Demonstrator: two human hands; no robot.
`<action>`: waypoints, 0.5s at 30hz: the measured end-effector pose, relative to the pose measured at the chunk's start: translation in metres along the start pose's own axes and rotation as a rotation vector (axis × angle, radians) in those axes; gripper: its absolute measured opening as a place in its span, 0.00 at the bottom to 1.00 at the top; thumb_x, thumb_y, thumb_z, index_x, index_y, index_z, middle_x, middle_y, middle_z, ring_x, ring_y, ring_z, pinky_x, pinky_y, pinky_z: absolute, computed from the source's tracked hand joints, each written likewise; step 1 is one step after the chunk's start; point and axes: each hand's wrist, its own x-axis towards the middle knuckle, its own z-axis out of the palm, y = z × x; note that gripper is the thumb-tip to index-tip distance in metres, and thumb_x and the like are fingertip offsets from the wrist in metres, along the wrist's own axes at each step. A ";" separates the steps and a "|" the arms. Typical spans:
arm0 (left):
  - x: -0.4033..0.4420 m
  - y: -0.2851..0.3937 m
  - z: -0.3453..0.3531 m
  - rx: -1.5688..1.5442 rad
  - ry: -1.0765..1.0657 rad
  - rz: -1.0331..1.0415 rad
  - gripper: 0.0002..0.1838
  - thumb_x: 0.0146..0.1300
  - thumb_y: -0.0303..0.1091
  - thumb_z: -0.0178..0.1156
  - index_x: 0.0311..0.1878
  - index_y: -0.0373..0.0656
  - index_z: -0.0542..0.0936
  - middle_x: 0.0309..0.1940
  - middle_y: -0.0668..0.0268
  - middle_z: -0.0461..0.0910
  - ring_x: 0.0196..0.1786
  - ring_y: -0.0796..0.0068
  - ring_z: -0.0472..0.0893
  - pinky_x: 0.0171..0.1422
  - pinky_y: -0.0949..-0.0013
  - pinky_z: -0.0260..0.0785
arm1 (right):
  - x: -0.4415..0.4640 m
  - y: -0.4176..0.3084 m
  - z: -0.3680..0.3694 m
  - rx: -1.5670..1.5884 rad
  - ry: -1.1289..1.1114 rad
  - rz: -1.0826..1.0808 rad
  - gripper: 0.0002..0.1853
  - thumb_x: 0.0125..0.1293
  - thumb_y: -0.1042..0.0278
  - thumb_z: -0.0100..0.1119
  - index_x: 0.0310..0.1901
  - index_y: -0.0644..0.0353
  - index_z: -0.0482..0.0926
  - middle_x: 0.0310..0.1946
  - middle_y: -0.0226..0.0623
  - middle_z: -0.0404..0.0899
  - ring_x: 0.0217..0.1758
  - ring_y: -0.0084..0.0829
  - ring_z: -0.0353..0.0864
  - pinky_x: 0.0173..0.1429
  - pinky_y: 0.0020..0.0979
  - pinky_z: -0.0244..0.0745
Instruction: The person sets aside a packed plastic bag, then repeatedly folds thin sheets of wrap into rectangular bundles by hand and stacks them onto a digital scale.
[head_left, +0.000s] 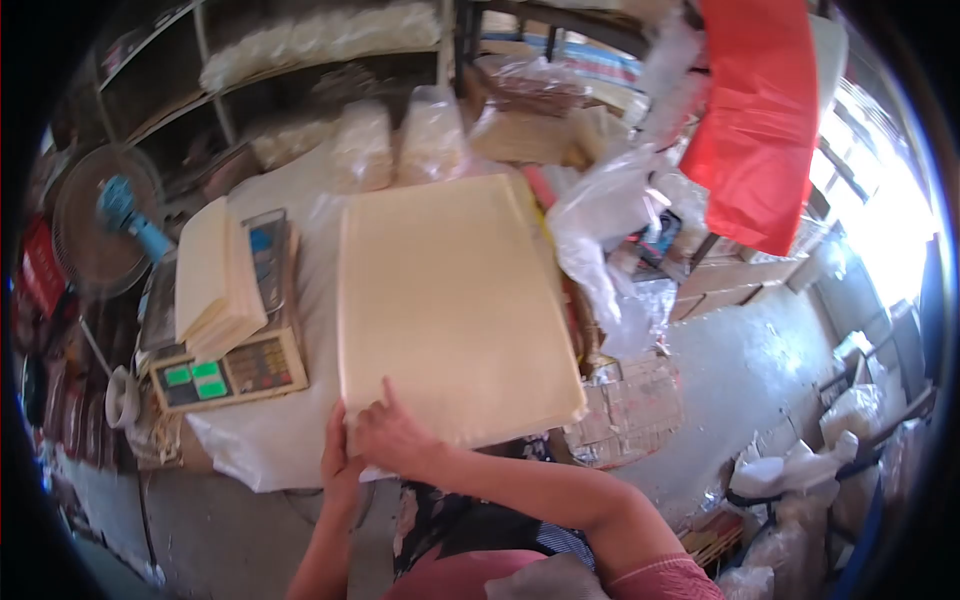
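A large stack of cream sheets (450,300) lies in front of me, one near corner close to my body. My left hand (342,450) is at the near left corner of the stack, fingers closed along its side edge. My right hand (395,435) reaches across from the right to the same corner, its index finger raised over the top sheet and the other fingers bent at the edge. What lies between the fingers is partly hidden.
On the left, a folded bundle of cream sheets (222,285) rests on a digital scale (235,370). Behind it stands a fan (110,215). Clear-wrapped packs (430,140) sit at the back. Red sheeting (755,130) hangs at right, above plastic bags and flattened cardboard (630,415).
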 end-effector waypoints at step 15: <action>-0.002 0.015 0.007 0.043 0.089 -0.015 0.41 0.55 0.28 0.55 0.73 0.35 0.51 0.70 0.60 0.58 0.71 0.67 0.60 0.73 0.66 0.51 | 0.016 -0.018 0.010 -0.010 -0.134 0.039 0.11 0.52 0.65 0.57 0.34 0.63 0.82 0.29 0.37 0.80 0.38 0.38 0.79 0.60 0.57 0.64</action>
